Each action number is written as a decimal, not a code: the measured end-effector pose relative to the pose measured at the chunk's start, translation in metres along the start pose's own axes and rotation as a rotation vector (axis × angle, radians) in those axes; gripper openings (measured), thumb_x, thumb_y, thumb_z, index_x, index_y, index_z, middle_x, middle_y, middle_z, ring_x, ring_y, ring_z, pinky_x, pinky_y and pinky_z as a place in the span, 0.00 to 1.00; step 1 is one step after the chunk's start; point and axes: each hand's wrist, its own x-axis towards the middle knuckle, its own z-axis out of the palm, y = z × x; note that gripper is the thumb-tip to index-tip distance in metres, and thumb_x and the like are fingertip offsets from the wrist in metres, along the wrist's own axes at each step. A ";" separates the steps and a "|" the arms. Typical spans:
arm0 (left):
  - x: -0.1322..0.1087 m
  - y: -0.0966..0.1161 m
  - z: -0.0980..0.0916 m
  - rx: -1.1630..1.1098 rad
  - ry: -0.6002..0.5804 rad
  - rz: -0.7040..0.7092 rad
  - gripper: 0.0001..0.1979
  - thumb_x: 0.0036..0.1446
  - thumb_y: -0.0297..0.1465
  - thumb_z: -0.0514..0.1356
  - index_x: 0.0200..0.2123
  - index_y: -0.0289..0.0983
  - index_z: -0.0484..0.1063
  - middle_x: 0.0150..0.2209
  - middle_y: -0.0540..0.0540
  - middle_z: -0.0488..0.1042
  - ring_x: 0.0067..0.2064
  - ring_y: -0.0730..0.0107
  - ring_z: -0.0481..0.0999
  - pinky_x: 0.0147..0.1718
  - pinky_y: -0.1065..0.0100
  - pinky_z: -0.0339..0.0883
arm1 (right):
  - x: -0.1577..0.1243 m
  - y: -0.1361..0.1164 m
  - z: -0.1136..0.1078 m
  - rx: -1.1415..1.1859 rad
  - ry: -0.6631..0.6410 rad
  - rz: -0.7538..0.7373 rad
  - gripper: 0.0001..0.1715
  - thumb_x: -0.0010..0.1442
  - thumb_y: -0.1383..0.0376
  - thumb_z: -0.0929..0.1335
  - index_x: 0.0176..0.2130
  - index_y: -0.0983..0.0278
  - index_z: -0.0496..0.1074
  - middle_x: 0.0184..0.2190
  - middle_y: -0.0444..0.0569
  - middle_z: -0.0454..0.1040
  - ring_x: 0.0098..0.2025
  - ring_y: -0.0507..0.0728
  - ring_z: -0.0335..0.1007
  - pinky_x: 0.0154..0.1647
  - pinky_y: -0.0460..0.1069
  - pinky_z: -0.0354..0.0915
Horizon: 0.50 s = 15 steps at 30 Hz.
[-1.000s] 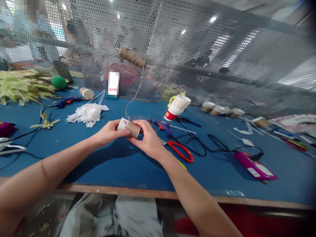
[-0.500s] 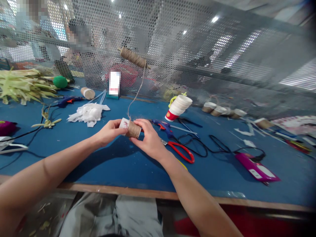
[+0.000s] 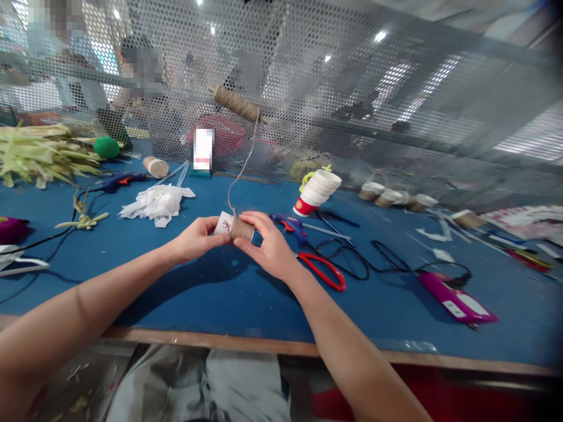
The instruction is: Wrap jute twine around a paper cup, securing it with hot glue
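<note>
Between my hands, above the blue tabletop, a small white paper cup (image 3: 224,224) lies on its side, partly wrapped in brown twine. My left hand (image 3: 196,239) grips its bare printed end with thumb and fingers. Around the twine-covered end, my right hand (image 3: 268,243) is closed, fingers over the top and thumb in front. A strand of twine (image 3: 241,173) runs from the cup up to a twine spool (image 3: 236,104) mounted on the perforated metal screen. Scissors with red handles (image 3: 323,271) lie just right of my right hand, their blades hidden behind it.
A glue gun (image 3: 292,227) and a stack of paper cups (image 3: 317,190) stand beyond my right hand. Crumpled white material (image 3: 157,203) lies to the left, near a twine-wrapped cup (image 3: 156,167). A purple power strip (image 3: 457,298) with black cable is at right. People show behind the screen.
The cup has shifted slightly right and turned a little in my hands. My right thumb has moved up over the twine, and the strand has moved along with the cup.
</note>
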 end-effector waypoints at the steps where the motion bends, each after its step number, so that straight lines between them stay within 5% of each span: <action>1: -0.001 0.000 0.000 0.048 -0.041 0.015 0.14 0.43 0.33 0.60 0.34 0.30 0.68 0.31 0.46 0.72 0.32 0.70 0.69 0.37 0.68 0.62 | 0.001 0.001 -0.001 0.042 -0.016 0.010 0.22 0.54 0.54 0.63 0.45 0.64 0.64 0.46 0.56 0.65 0.50 0.58 0.60 0.51 0.57 0.58; 5: -0.007 0.004 0.005 0.286 -0.212 0.062 0.12 0.47 0.32 0.57 0.34 0.30 0.69 0.29 0.48 0.71 0.31 0.71 0.67 0.33 0.70 0.62 | 0.004 0.000 -0.004 0.202 -0.103 0.078 0.22 0.60 0.54 0.55 0.41 0.63 0.68 0.44 0.53 0.68 0.49 0.55 0.63 0.52 0.54 0.58; 10: -0.013 0.009 0.011 0.455 -0.366 0.135 0.10 0.50 0.31 0.54 0.32 0.30 0.68 0.29 0.48 0.69 0.31 0.72 0.65 0.33 0.71 0.62 | 0.012 -0.011 -0.006 0.348 -0.170 0.145 0.12 0.56 0.60 0.62 0.35 0.64 0.71 0.42 0.50 0.70 0.45 0.53 0.65 0.49 0.51 0.60; 15: -0.016 0.008 0.013 0.528 -0.421 0.216 0.09 0.51 0.31 0.53 0.31 0.30 0.67 0.30 0.47 0.68 0.32 0.71 0.65 0.35 0.71 0.61 | 0.019 -0.013 -0.004 0.594 -0.292 0.440 0.09 0.49 0.63 0.67 0.31 0.67 0.71 0.31 0.47 0.73 0.31 0.50 0.68 0.35 0.48 0.64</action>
